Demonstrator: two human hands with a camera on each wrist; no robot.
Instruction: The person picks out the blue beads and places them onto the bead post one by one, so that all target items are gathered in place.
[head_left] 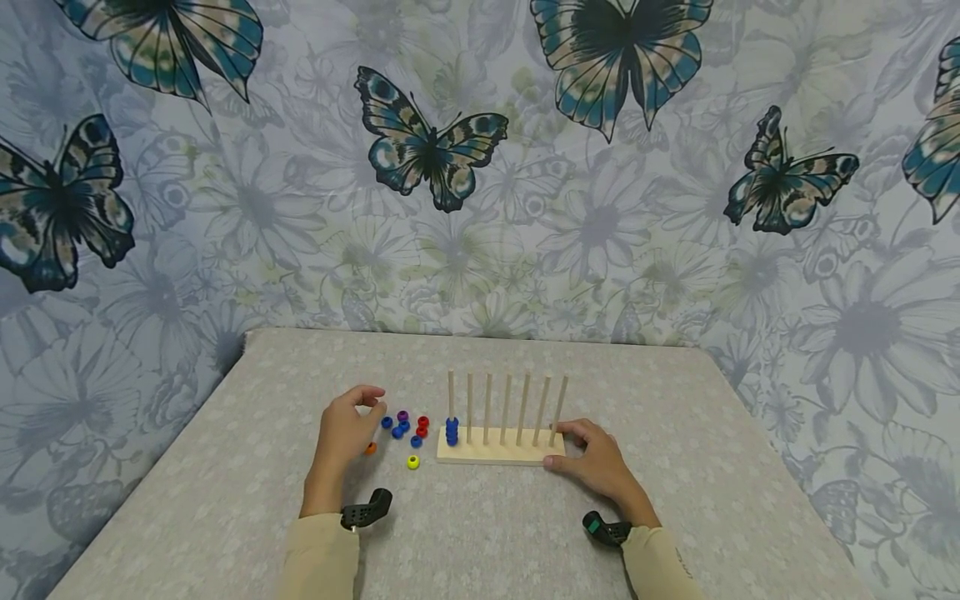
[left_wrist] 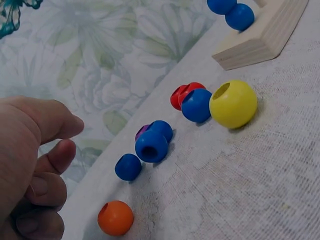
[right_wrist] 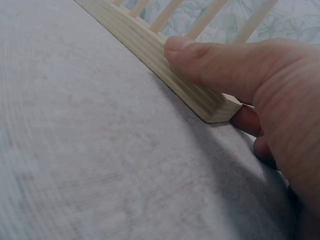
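Observation:
A wooden peg board [head_left: 495,452] with several upright pegs stands mid-table; blue beads [head_left: 452,432] are stacked on its leftmost peg. My right hand [head_left: 597,458] grips the board's right end, thumb along the front edge [right_wrist: 185,82] and fingers behind. My left hand [head_left: 348,429] hovers left of the loose beads, fingers loosely bent, with nothing seen between thumb and fingers. Closest below it lies an orange bead [left_wrist: 116,218]. Beyond are loose blue beads [left_wrist: 152,146], a partly hidden purple bead [head_left: 402,415], two red beads [head_left: 423,422] and a yellow bead [left_wrist: 233,104].
A pale patterned cloth [head_left: 480,533] covers the table. Behind its far edge hangs a butterfly-print backdrop [head_left: 450,267]. Black wrist devices [head_left: 367,509] sit on both forearms.

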